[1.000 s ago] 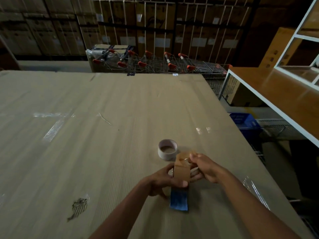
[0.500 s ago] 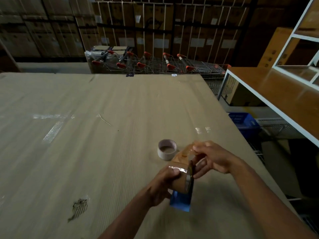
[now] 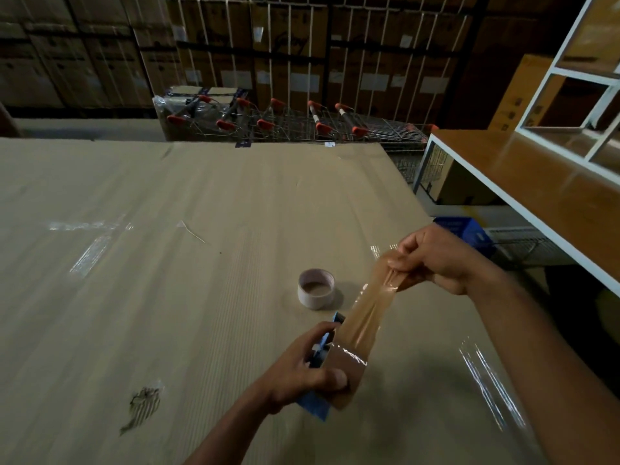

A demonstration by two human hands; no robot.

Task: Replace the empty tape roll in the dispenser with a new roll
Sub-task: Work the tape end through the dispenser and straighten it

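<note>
Work surface: a large flat sheet of tan corrugated cardboard [image 3: 141, 297] fills most of the view, with strips of clear tape stuck to it at left and right and a torn, scuffed patch [image 3: 142, 406] near the lower left. To the right stands a white-framed table with an orange-brown top [image 3: 550, 186]. Behind the cardboard, a row of nested wire shopping trolleys with red handles [image 3: 288, 124] sits before stacked, strapped brown cartons [image 3: 302, 52].

Task items: a blue plastic handheld tape dispenser [image 3: 317, 406] carries a new roll of brown packing tape [image 3: 345, 370]; both are held just above the cardboard, lower centre. A length of brown tape strip [image 3: 365, 313] runs taut from the roll up and to the right. An empty pale cardboard tape core [image 3: 316, 289] stands on end on the cardboard, just beyond the dispenser and apart from both hands.

Left hand [image 3: 302, 370]: fingers closed around the dispenser body, thumb pressed on the roll's side.

Right hand [image 3: 432, 260]: fingertips pinched shut on the free end of the strip. How the tape is threaded through the dispenser's front cannot be made out in the dim light.
</note>
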